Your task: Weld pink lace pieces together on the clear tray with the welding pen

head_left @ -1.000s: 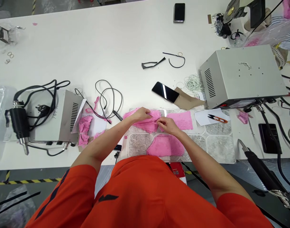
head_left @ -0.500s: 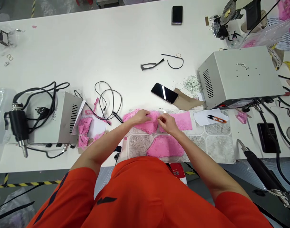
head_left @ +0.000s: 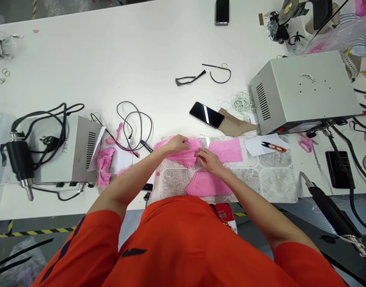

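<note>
A pink fuzzy cloth piece [head_left: 187, 158] lies spread on the grey stone-patterned mat. My left hand [head_left: 177, 144] rests on top of it, fingers extended to the right and the thumb partly hidden. At its right edge, my right hand [head_left: 209, 160] is closed in a pinch on the cloth. A second pink piece [head_left: 227, 150] lies flat just right of my right hand. Nearer my body is a third pink piece [head_left: 207, 184], partly under my right forearm.
Two grey metal boxes, left [head_left: 61, 151] and right [head_left: 305, 91], flank the mat [head_left: 278, 183]. Orange-handled snips [head_left: 273, 146] lie on white paper. A black phone [head_left: 206, 114] and a tangled cable [head_left: 137, 119] are beyond. A black handheld tool [head_left: 332, 211] juts over the right front edge.
My right hand has shifted slightly left and toward my body, along the cloth's right edge. My left hand stays on the cloth. The whole view has shifted slightly.
</note>
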`<state>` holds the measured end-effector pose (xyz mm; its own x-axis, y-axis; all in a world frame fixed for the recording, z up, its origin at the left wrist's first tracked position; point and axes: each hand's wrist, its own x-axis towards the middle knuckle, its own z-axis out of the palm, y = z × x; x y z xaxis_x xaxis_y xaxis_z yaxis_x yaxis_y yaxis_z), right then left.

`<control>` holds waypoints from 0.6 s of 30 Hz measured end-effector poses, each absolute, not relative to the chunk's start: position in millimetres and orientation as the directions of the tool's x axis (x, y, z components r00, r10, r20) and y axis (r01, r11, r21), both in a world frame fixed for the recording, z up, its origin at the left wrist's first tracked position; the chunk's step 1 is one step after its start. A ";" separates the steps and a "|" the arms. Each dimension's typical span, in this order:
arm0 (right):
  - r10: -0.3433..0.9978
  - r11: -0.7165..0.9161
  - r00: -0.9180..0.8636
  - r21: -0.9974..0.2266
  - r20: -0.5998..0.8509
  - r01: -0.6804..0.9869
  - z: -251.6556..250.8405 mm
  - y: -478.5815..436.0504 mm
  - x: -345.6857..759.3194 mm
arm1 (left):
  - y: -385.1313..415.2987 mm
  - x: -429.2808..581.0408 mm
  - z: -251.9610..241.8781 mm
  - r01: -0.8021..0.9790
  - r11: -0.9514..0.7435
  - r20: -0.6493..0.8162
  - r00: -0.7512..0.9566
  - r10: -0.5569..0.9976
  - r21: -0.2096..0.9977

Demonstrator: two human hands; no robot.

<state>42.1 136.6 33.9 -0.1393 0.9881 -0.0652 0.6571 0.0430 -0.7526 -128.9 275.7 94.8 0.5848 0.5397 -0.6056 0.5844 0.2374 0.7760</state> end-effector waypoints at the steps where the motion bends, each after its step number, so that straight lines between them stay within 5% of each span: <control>1: 0.987 0.026 -0.137 -0.764 -0.081 0.644 35.3 138.0 44.3 | 276.0 -128.6 94.3 0.596 0.209 -0.600 0.592 0.538 0.775; 18: 0.830 -0.482 -0.079 -0.781 -0.552 0.397 67.7 177.5 51.2 | 276.5 -124.6 95.5 0.696 -0.066 -0.561 0.629 0.538 0.715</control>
